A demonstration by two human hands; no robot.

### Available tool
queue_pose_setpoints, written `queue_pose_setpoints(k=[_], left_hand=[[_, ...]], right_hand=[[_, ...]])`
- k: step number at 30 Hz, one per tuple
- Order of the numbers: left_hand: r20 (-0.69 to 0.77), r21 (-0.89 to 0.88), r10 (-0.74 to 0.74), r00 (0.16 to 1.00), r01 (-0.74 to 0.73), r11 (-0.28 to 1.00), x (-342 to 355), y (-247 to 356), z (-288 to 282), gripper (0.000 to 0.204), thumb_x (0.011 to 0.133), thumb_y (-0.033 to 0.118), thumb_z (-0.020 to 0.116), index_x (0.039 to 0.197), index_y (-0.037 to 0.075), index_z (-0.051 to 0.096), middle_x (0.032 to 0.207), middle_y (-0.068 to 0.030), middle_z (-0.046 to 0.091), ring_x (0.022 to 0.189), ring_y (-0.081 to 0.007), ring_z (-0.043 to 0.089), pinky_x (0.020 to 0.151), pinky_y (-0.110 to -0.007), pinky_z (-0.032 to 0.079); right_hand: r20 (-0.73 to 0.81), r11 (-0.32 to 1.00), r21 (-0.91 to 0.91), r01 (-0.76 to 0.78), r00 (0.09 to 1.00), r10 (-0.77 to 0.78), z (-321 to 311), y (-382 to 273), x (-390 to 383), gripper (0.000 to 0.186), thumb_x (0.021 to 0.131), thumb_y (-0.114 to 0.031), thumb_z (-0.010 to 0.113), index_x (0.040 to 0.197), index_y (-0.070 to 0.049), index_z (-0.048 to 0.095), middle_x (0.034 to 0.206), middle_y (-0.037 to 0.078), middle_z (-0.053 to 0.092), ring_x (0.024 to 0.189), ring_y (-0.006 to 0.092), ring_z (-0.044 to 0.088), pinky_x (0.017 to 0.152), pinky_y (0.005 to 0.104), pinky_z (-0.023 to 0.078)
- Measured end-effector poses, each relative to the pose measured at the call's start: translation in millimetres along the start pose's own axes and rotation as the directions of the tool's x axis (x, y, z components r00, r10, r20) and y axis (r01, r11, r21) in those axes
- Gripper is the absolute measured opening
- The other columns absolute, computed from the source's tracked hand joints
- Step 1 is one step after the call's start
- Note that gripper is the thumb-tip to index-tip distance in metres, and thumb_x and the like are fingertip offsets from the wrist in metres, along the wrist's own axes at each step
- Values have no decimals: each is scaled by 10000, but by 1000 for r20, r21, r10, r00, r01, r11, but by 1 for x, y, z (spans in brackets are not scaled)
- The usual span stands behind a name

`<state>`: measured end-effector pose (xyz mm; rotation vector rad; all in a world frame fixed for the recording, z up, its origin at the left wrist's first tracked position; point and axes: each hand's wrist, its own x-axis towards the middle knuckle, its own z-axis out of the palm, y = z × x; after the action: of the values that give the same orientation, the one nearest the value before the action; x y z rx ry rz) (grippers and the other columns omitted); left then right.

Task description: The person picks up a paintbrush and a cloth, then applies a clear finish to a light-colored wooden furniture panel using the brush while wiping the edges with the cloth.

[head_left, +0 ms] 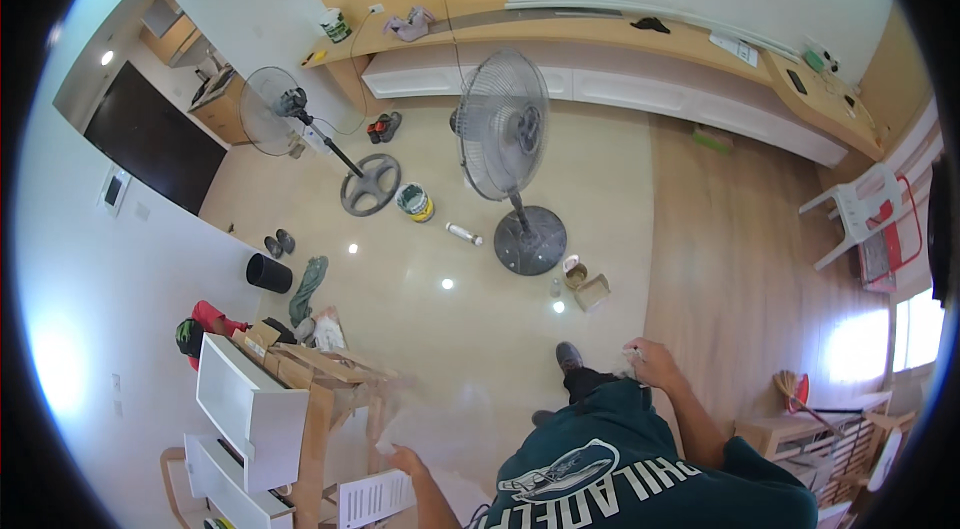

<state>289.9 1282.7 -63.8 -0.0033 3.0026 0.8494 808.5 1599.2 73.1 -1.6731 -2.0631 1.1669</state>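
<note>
My left hand (404,459) is low in the view, closed at the edge of a translucent, whitish plastic sheet (440,437) that hangs over the floor. Glare blurs the sheet's outline. A white slotted panel (372,501) lies just beside this hand. Out to the right, my right hand (656,366) is closed on a small whitish crumpled piece (632,356). Whether that piece belongs to the same sheet, I cannot tell. My dark shoe (568,357) shows on the floor between the two hands.
Two stand fans (530,239) (370,186), a paint bucket (414,203), a white tube (464,234) and an open box (592,293) stand or lie ahead. At left, a person in red (208,315) bends behind white cabinets (250,409). A white chair (852,204) stands right.
</note>
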Motion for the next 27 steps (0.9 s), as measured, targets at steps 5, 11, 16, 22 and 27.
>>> queue_pose_setpoints(k=[5, 11, 16, 22, 27], left_hand=[[-139, -182, -353, 925, 326, 927, 79, -41, -10, 742, 878, 247, 703, 1421, -111, 345, 1269, -362, 545, 1195, -477, 544, 1042, -492, 442], [-299, 244, -308, 903, 384, 891, 70, -17, 17, 869, 782, 204, 792, 1439, -92, 307, 1330, -351, 485, 1268, -461, 479, 1067, -486, 418], [-235, -24, -140, 962, 139, 990, 106, 86, 63, 627, 865, 197, 711, 1358, -87, 449, 1310, -328, 505, 1250, -394, 499, 1049, -478, 415], [-109, -535, 467, 878, -447, 717, 180, 388, 83, 610, 923, 352, 661, 1344, -55, 489, 1322, -200, 550, 1248, -322, 511, 1039, -438, 406], [139, -779, 655, 743, -327, 536, 296, 558, 75, 651, 886, 348, 709, 1357, -41, 485, 1315, -204, 550, 1242, -285, 519, 1032, -426, 419]], right_hand=[[19, 980, 62, 188, 982, -189, 13, -50, 112, 253, 914, -212, 589, 1097, -54, 663, 1004, 197, 689, 942, 369, 660, 837, 426, 517], [237, 947, 151, 283, 920, -313, 52, -136, 239, 261, 898, -205, 603, 1100, -53, 663, 1047, 174, 692, 973, 335, 666, 864, 403, 514], [419, 893, 336, 298, 802, -426, 143, -279, 328, 332, 876, -257, 656, 1142, -60, 659, 1067, 163, 692, 982, 294, 671, 871, 378, 516], [595, 764, 412, 496, 489, -638, 266, -462, 443, 347, 922, -296, 630, 1162, -47, 658, 1112, 145, 693, 1024, 246, 661, 890, 351, 506], [697, 840, 460, 287, 469, -542, 283, -590, 537, 351, 971, -320, 597, 1144, -21, 660, 1101, 128, 694, 1052, 220, 652, 912, 342, 496]])
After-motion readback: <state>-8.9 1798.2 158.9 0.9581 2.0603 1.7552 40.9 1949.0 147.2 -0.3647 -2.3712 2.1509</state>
